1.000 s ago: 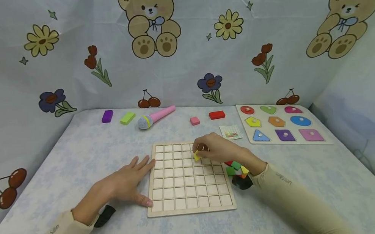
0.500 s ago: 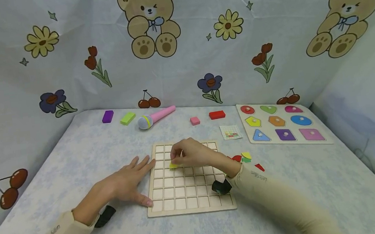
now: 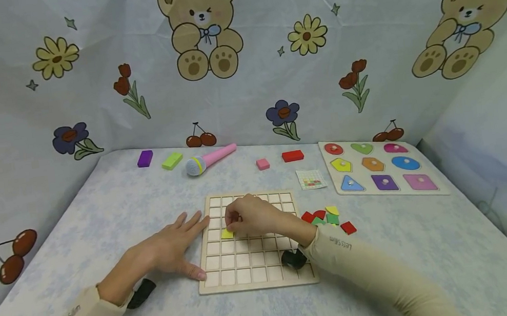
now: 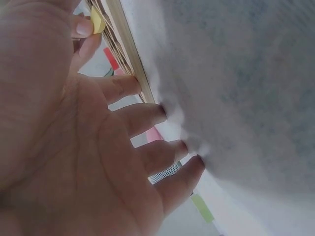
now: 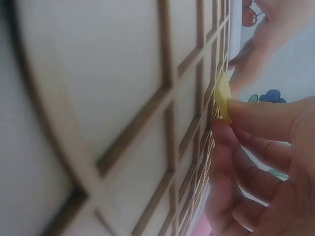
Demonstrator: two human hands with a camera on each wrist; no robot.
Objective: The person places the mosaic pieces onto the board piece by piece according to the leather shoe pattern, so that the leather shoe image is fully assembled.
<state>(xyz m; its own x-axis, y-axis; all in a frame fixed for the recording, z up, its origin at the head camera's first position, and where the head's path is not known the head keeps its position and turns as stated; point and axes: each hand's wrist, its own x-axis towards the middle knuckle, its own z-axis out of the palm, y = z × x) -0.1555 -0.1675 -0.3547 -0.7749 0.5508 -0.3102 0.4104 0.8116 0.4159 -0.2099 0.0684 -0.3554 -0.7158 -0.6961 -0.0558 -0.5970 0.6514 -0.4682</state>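
A wooden grid board [image 3: 256, 275] with rows of square cells lies flat on the table. My right hand [image 3: 255, 215] is over its upper left part, pinching a yellow tile [image 3: 227, 234] between thumb and finger; the tile is at a cell in the left columns. In the right wrist view the yellow tile [image 5: 223, 97] stands tilted against the grid. With fingers spread, my left hand [image 3: 169, 250] rests at the board's left edge, fingertips and thumb touching the frame or the table beside it. Red, green and yellow tiles [image 3: 332, 218] lie loosely just right of the board.
A small pattern card [image 3: 311, 179] lies behind the board. Farther back are a pink toy microphone [image 3: 212, 159], a purple block [image 3: 145, 158], a light green block [image 3: 172, 161], a pink block [image 3: 262, 164] and a red block [image 3: 292, 156]. A shape puzzle board [image 3: 382, 170] is at the right.
My right hand has carried the yellow tile left and slightly nearer, from the board's upper right to its left columns. The loose tiles are more exposed. My left hand has stayed put.
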